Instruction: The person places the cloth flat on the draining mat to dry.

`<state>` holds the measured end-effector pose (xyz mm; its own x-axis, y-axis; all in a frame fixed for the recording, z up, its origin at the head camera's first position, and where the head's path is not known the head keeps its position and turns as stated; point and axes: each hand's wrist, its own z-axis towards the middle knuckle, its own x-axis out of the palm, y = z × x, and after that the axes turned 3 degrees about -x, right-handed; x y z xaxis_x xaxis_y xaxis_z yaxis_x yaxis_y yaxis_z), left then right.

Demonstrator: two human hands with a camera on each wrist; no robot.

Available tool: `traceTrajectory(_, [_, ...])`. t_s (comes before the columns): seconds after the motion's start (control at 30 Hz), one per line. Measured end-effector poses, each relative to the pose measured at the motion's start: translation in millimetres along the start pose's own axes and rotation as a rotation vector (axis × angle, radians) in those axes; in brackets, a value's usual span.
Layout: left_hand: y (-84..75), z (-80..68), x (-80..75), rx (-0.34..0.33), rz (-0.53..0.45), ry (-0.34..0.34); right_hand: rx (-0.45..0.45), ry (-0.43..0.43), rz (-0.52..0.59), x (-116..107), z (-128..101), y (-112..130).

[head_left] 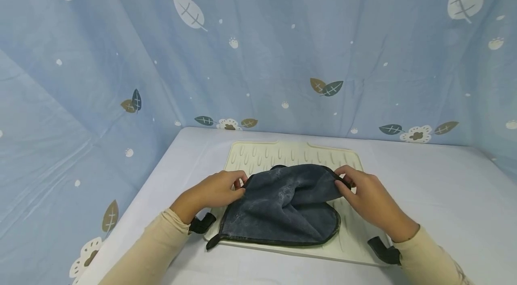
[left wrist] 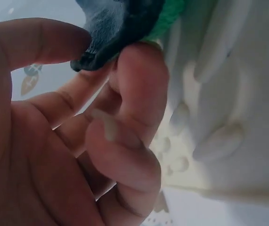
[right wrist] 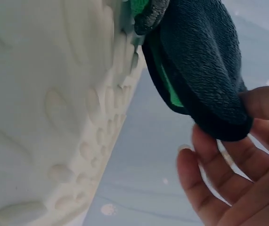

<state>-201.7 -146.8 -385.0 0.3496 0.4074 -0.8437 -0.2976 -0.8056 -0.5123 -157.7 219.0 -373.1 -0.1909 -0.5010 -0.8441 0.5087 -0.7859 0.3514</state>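
The dark grey cloth [head_left: 282, 206] lies on the ribbed cream mat [head_left: 351, 240], its far edge lifted and folded toward the person. The left hand [head_left: 216, 190] pinches the cloth's left corner between thumb and forefinger; the left wrist view confirms the dark hem caught at the fingertips [left wrist: 139, 70]. The right hand [head_left: 369, 202] pinches the right corner, though the right wrist view is close and only suggests contact at the hem.

Risks: both holds sit on the hem's very edge, so a pull may slip a corner free and drop the fold unevenly. Uneven tension would skew the fold. Dragging could shift the mat on the worktop [head_left: 444, 186].

Clearance: open worktop lies left, right and behind the mat. The patterned blue backdrop [head_left: 258, 51] closes the far side. The near mat edge lies close to the sleeves.
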Motion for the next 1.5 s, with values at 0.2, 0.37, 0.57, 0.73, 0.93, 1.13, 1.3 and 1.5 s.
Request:
traceTrajectory(0.2, [0.4, 3.9, 5.5, 0.029, 0.026, -0.015, 0.032, 0.128, -0.004, 4.1, 0.9, 0.9])
traceTrajectory(0.37, [-0.2, 7.4, 8.7, 0.037, 0.047, -0.051, 0.030, 0.172, -0.008, 7.2, 0.1, 0.1])
traceTrajectory(0.57, [0.4, 7.8, 6.3, 0.008, 0.056, -0.064, 0.043, 0.155, -0.009, 5.1, -0.5, -1.4])
traceTrajectory(0.73, [0.6, 3.7, -0.7, 0.013, 0.039, -0.067, 0.046, 0.125, 0.004, -0.7, -0.1, -1.6])
traceTrajectory(0.93, [0.9, -0.2, -9.0, 0.014, 0.027, -0.061, 0.055, 0.081, -0.011, -8.5, 0.0, -1.5])
traceTrajectory(1.13, [2.7, -1.7, -13.7, 0.023, 0.000, -0.047, 0.057, 0.011, -0.030, -14.3, -0.3, -1.8])
traceTrajectory(1.3, [5.0, -2.3, -12.5, -0.006, -0.032, -0.007, 0.042, -0.084, -0.060, -17.7, -0.6, -3.5])
traceTrajectory(1.5, [6.0, -2.9, -10.5, -0.022, -0.056, 0.036, 0.033, -0.193, -0.085, -17.3, -0.7, -6.6])
